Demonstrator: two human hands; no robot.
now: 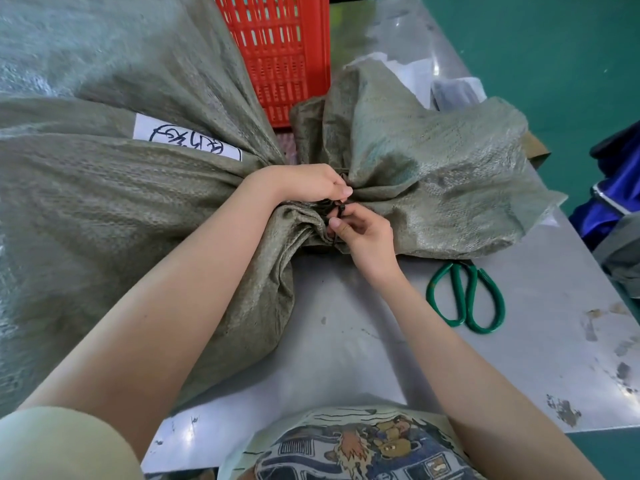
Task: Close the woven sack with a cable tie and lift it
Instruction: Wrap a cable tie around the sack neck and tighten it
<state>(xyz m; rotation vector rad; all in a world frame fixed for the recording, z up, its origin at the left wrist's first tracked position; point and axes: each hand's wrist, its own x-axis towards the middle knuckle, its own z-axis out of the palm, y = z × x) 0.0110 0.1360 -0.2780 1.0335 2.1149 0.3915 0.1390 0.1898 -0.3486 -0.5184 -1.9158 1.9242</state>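
Sack: woven sack [114, 209] lies on its side on the grey desk [346, 323]; full body fills the view from 7 to 11 o'clock; a white handwritten label [187, 142] sits on its upper face

Neck: gathered into a tight waist near centre frame; loose mouth fabric flares out beyond it toward 2 o'clock

Long axis: runs roughly 9 to 3 o'clock; mouth end points toward 3, closed bottom out of frame at 9

Cable tie: black cable tie [334, 213] wrapped at the neck, only a short dark stretch shows between the fingers; whether the tail is through the head and pulled tight, cannot tell

Left hand: left hand [308, 185] curled over the top of the neck, fingers closed on the bunched cloth, thumb tip at the tie

Right hand: right hand [363, 237] comes from 5 o'clock; thumb and forefinger pinched together on the tie

Done, judged: mouth gathered; tie looped round it

Left, judged: cinch the tie fully; perhaps trim the tail; lift the sack, which rests on the desk

Nearby: green-handled scissors [467, 296] on the desk at 4 o'clock, just beside the flared mouth, untouched; red plastic crate [284, 53] at 12 o'clock behind the sack
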